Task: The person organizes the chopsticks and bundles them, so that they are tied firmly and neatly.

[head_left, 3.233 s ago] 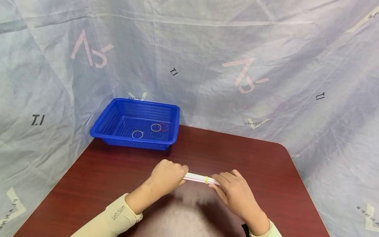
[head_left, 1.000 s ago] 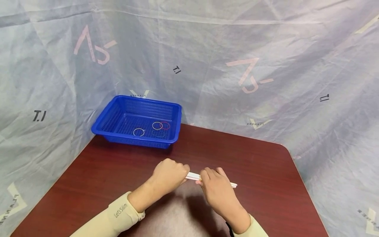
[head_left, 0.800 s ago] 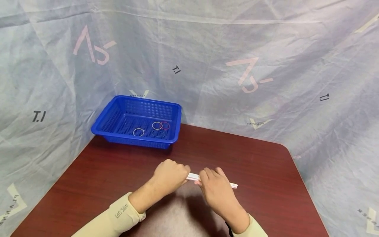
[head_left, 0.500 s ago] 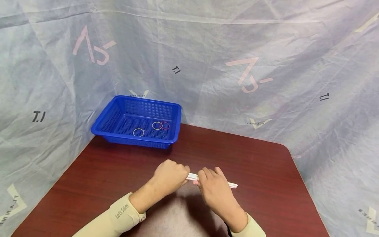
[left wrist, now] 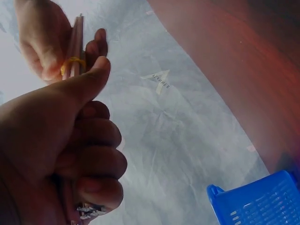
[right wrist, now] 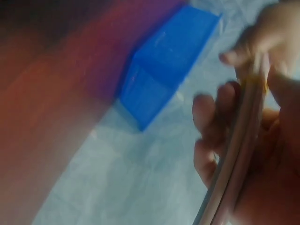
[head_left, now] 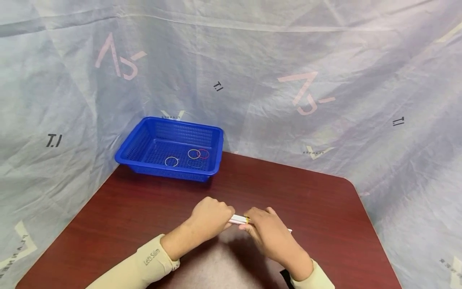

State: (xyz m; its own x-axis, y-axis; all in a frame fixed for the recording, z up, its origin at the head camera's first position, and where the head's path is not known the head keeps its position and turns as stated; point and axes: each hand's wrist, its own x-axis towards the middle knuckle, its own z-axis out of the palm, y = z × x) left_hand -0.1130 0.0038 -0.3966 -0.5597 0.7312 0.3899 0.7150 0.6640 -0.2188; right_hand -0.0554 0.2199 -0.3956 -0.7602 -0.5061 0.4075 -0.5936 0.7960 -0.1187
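A bundle of slim white sticks (head_left: 238, 218) spans the two hands just over the near part of the table. My left hand (head_left: 211, 216) grips one end, fingers wrapped round it and thumb along it in the left wrist view. A yellow rubber band (head_left: 247, 220) circles the sticks between the hands. My right hand (head_left: 272, 235) holds the sticks, its thumb and fingertips right at the band. In the right wrist view the sticks (right wrist: 239, 145) run along its palm past curled fingers. One stick tip pokes out beyond the right hand; the left end is hidden in the left fist.
A blue perforated basket (head_left: 169, 168) stands at the table's far left corner, with a few thin rubber bands inside, among them a yellow one (head_left: 193, 154) and a red one (head_left: 205, 154). Grey printed cloth (head_left: 252, 100) hangs behind the dark red table (head_left: 306, 192).
Over the last seconds the right hand has shifted left along the sticks, then slightly back right with its wrist turned. The yellow band, hidden half a second ago, shows again. The left hand keeps its grip.
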